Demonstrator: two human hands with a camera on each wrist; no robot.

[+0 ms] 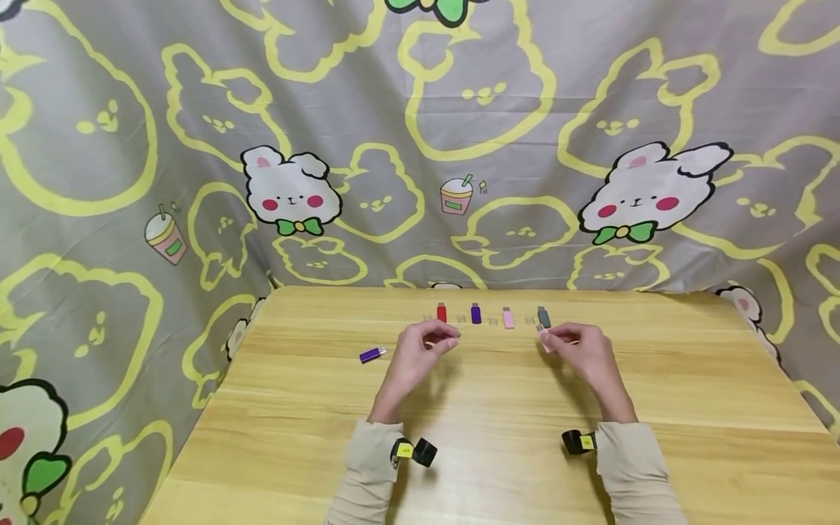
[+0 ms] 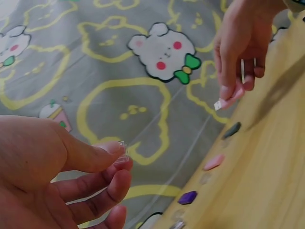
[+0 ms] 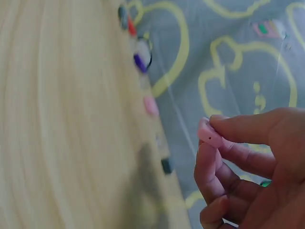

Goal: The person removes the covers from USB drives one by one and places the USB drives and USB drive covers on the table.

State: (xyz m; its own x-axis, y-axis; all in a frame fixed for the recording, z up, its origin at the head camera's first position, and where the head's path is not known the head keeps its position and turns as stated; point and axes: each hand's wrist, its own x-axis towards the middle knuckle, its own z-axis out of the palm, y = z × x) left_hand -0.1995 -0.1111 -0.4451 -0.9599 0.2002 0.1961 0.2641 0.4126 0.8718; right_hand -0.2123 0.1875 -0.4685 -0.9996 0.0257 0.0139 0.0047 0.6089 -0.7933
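Observation:
Between thumb and forefinger, my left hand (image 1: 415,354) pinches a small clear plastic cap (image 2: 122,152), raised above the table. My right hand (image 1: 586,351) pinches a pink USB stick (image 2: 233,97) whose bare metal plug points toward the left hand in the left wrist view. The two hands are apart. Just beyond them, along the back of the table, lies a row of uncapped sticks: red (image 1: 442,313), purple (image 1: 476,314), another pink one (image 1: 508,319) and dark grey-green (image 1: 543,316). A second purple USB stick (image 1: 370,356) lies left of the left hand.
Small clear caps (image 1: 494,321) lie between the sticks in the row. The wooden table (image 1: 499,437) ends just behind it, against a grey patterned curtain (image 1: 367,109). Each sleeved wrist carries a small black camera (image 1: 425,452).

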